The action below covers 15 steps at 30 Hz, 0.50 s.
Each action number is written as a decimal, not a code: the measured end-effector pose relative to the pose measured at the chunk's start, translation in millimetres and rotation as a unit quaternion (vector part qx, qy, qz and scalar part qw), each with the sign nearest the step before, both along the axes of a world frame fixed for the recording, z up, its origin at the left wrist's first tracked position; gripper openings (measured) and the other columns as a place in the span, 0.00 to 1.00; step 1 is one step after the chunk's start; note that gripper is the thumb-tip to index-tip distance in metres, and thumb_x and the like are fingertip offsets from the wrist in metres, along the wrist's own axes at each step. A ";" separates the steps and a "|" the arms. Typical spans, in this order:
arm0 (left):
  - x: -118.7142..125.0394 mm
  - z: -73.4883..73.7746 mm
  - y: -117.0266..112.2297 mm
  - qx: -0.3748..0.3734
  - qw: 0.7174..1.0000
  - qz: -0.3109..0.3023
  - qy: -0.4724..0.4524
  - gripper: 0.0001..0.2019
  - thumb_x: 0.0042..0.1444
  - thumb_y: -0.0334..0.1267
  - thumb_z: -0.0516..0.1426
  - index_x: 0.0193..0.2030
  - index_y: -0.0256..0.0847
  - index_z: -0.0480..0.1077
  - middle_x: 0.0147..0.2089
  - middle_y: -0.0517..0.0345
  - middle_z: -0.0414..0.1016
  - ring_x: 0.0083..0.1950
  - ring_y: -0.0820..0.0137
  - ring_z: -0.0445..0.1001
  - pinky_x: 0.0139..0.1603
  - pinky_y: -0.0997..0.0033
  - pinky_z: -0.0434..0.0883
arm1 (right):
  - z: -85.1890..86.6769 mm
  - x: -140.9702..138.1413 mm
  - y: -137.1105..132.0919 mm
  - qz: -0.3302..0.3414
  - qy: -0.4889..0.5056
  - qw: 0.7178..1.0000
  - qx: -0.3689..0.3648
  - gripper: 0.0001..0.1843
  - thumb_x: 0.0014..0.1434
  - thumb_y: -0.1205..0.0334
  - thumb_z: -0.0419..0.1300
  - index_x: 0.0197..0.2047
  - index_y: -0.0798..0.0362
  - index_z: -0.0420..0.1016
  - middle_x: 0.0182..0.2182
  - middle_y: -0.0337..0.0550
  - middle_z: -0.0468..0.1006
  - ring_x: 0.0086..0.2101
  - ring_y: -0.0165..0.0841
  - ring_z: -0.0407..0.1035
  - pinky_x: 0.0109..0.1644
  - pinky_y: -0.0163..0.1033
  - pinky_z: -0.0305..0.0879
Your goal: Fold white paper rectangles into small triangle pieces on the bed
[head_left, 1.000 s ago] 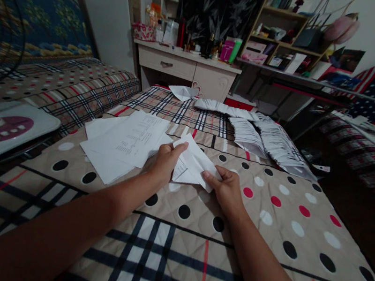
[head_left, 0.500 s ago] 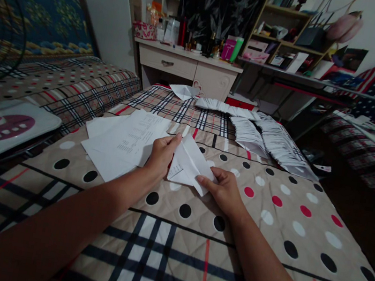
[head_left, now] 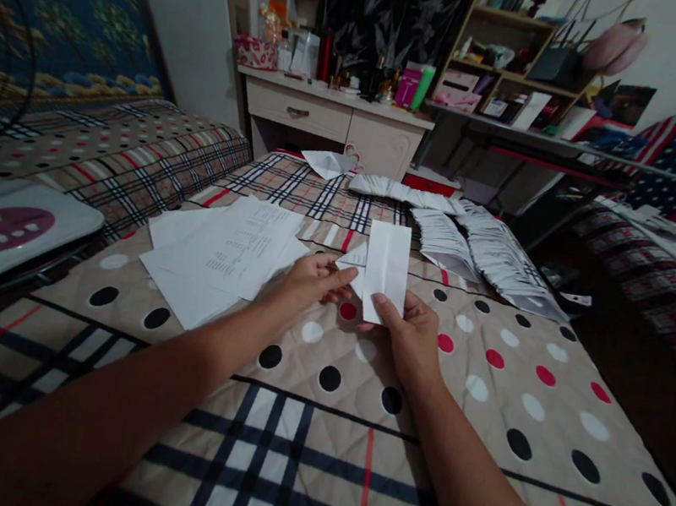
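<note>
A folded white sheet of paper (head_left: 387, 265) is held up between my hands above the bed cover. It has a creased upright strip and a pointed flap on its left with some printed lines. My right hand (head_left: 412, 333) grips the strip's lower right, thumb on the front. At the pointed flap, my left hand (head_left: 314, 279) pinches the paper between thumb and fingers. Loose printed sheets (head_left: 222, 256) lie overlapping to the left. Rows of folded white papers (head_left: 497, 257) stand packed together beyond my right hand, with another row (head_left: 408, 193) farther back.
The patterned bed cover (head_left: 299, 418) spreads under everything. One folded paper (head_left: 326, 164) lies near the bed's far edge. Beyond it stands a white dresser (head_left: 300, 110) crowded with bottles. A white plastic item with a purple oval (head_left: 0, 234) sits at left, beside a fan guard (head_left: 33, 51).
The paper has been turned and folded from a slanted shape into an upright strip with a side flap. My left hand has shifted lower, and my right hand slightly up.
</note>
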<state>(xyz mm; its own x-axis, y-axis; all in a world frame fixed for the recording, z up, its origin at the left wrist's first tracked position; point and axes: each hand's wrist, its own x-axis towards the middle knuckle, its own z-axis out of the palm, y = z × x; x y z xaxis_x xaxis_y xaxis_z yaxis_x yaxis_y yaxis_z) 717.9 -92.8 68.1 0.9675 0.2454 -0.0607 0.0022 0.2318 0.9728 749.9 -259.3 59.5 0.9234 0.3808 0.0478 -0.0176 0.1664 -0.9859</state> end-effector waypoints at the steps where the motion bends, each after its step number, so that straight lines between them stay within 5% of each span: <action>1: -0.2 -1.6 -2.7 0.000 1.000 0.003 -0.008 0.18 0.44 0.48 0.67 0.36 0.37 0.72 0.27 0.57 0.75 0.25 0.74 0.72 0.25 0.76 0.63 | 0.0 -1.5 1.1 0.013 0.000 1.000 -0.001 0.18 0.51 0.51 0.69 0.39 0.56 0.77 0.30 0.42 0.80 0.24 0.31 0.73 0.27 0.35 0.75; 7: 3.0 -8.6 -0.2 -0.038 0.998 0.049 -0.003 0.16 0.43 0.46 0.67 0.31 0.37 0.72 0.26 0.57 0.74 0.24 0.73 0.70 0.27 0.72 0.67 | -1.6 -7.9 4.8 0.121 0.006 0.992 -0.024 0.19 0.50 0.48 0.69 0.35 0.56 0.76 0.26 0.42 0.79 0.23 0.32 0.72 0.27 0.38 0.73; 9: 5.0 -6.4 7.1 -0.078 0.996 0.053 0.012 0.15 0.40 0.42 0.68 0.33 0.36 0.73 0.28 0.55 0.76 0.26 0.71 0.72 0.30 0.70 0.70 | -2.5 -5.2 1.4 0.071 -0.038 0.996 -0.041 0.18 0.55 0.47 0.64 0.33 0.55 0.74 0.24 0.41 0.76 0.21 0.31 0.69 0.25 0.37 0.71; 11: 6.2 -2.5 15.1 -0.112 0.992 0.044 0.043 0.15 0.38 0.39 0.68 0.33 0.36 0.73 0.29 0.53 0.78 0.28 0.68 0.73 0.32 0.68 0.72 | -2.7 0.1 -4.6 -0.049 -0.138 0.987 -0.069 0.15 0.59 0.49 0.60 0.36 0.53 0.74 0.27 0.42 0.76 0.25 0.32 0.70 0.28 0.38 0.70; 13: 5.8 1.9 22.1 -0.124 0.988 0.002 0.091 0.13 0.38 0.38 0.67 0.33 0.36 0.74 0.29 0.51 0.78 0.28 0.65 0.74 0.32 0.65 0.73 | -1.5 6.3 -11.2 -0.157 -0.283 0.939 -0.119 0.13 0.59 0.54 0.61 0.45 0.51 0.74 0.41 0.47 0.77 0.39 0.38 0.73 0.37 0.42 0.72; 15: 3.8 5.8 26.6 -0.110 0.984 -0.065 0.128 0.13 0.40 0.39 0.65 0.33 0.36 0.75 0.29 0.49 0.79 0.28 0.63 0.75 0.31 0.63 0.74 | 1.2 11.3 -16.6 -0.196 -0.432 0.862 -0.177 0.19 0.56 0.59 0.62 0.52 0.48 0.73 0.53 0.49 0.72 0.53 0.44 0.67 0.52 0.51 0.68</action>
